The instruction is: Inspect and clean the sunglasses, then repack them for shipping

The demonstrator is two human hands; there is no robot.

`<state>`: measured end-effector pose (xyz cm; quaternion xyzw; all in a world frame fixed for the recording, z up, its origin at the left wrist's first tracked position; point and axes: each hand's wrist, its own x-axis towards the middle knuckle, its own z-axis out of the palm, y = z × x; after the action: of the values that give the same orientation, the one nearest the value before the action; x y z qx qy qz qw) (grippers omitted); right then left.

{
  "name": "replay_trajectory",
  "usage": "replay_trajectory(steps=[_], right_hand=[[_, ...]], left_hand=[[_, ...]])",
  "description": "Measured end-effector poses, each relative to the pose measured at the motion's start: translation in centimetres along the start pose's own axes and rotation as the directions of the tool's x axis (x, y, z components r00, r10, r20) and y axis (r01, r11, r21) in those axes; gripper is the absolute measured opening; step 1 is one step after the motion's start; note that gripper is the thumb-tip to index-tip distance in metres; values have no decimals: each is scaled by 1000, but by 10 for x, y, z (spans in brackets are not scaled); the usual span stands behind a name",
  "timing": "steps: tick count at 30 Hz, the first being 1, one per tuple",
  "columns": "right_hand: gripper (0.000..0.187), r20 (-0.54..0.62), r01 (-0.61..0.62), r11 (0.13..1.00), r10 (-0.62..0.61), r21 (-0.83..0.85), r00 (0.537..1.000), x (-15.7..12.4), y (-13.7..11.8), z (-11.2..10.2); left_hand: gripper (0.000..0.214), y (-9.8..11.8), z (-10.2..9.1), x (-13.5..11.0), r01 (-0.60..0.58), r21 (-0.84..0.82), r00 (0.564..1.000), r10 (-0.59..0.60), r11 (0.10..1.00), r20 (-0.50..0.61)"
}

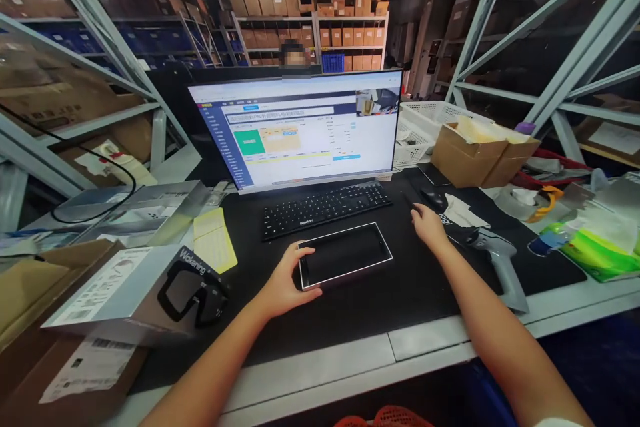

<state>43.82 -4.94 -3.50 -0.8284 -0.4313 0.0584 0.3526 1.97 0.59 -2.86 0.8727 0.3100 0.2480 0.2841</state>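
My left hand (pixel 287 280) grips the left end of a shallow black rectangular box (pixel 347 255) with a thin white rim, thumb along the near side and fingers at the far side. The box lies on the black desk mat, just in front of a black keyboard (pixel 327 207). To the right, my right hand (pixel 427 223) is closed above the mat. A thin dark stick-like object (pixel 407 199) points out from its fingertips; its kind is too dark to make out. Beyond that hand are a black mouse (pixel 433 198) and a crumpled white paper (pixel 465 210).
A grey barcode scanner (pixel 500 263) lies at the right. A lit monitor (pixel 310 133) stands behind the keyboard. On the left are a goggles box (pixel 145 290) and yellow label sheets (pixel 214 240). Cardboard boxes (pixel 480 153), tape (pixel 523 200) and a green pack (pixel 595 247) crowd the right.
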Motion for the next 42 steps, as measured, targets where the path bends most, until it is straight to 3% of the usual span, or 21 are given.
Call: replay_trajectory(steps=[5,8,9,11,12,13,15,17,21,23,25,28,30,31,33,35,38,40,42], right_hand=[[46,-21,47,995,-49,-92,999,-3,1,5],[41,-81,236,969,-242,-69,967,-31,-27,-3],[37,-155,385,923,-383,-20,911,-47,-42,-9],[27,-297,684,726,-639,74,709,-85,-77,-23],[24,-304,787,609,-734,100,607,-105,-94,-29],[23,-254,869,479,-832,120,494,-123,-110,-33],[21,-42,953,266,-961,145,274,-151,-135,-36],[20,138,973,187,-976,137,168,-162,-148,-31],[26,260,982,179,-953,63,157,-150,-149,-16],[24,284,984,171,-947,46,151,-145,-146,-12],[21,276,989,147,-952,35,132,-143,-145,-11],[19,178,995,85,-981,50,75,-136,-141,-14],[19,81,992,85,-994,95,77,-126,-136,-17],[22,20,986,107,-994,126,105,-120,-132,-19],[33,-116,964,192,-970,185,215,-109,-123,-22],[44,-212,918,324,-903,231,372,-99,-113,-23],[55,-232,797,477,-783,370,576,-91,-98,-21],[64,-224,723,499,-727,479,650,-92,-93,-17],[85,-161,655,523,-702,546,694,-96,-91,-14]], left_hand=[[86,4,3,2,-259,48,964,261,965,-49],[105,15,6,0,-411,55,905,414,910,-94],[110,19,8,-1,-433,53,892,437,900,-115],[120,27,13,-2,-455,35,877,454,890,-156],[124,30,15,-2,-468,21,869,464,883,-173],[128,32,18,-2,-489,9,856,482,872,-185],[131,34,20,-2,-541,3,824,530,841,-199],[128,35,19,0,-540,14,823,532,841,-199],[112,37,11,0,-418,-9,894,409,909,-181],[103,42,9,-2,-398,-43,908,386,917,-161],[100,45,9,-3,-409,-72,907,397,910,-137],[109,41,13,-5,-402,-84,908,385,912,-163],[113,33,14,-6,-386,-87,912,366,918,-183],[113,29,13,-7,-374,-89,918,354,923,-177],[111,23,11,-9,-330,-98,939,315,939,-140],[110,19,7,-10,-282,-103,956,272,954,-106],[103,15,3,-8,-249,-104,967,241,963,-82],[92,14,2,-6,-259,-92,965,253,961,-74],[76,15,2,-4,-290,-74,956,285,954,-71]])
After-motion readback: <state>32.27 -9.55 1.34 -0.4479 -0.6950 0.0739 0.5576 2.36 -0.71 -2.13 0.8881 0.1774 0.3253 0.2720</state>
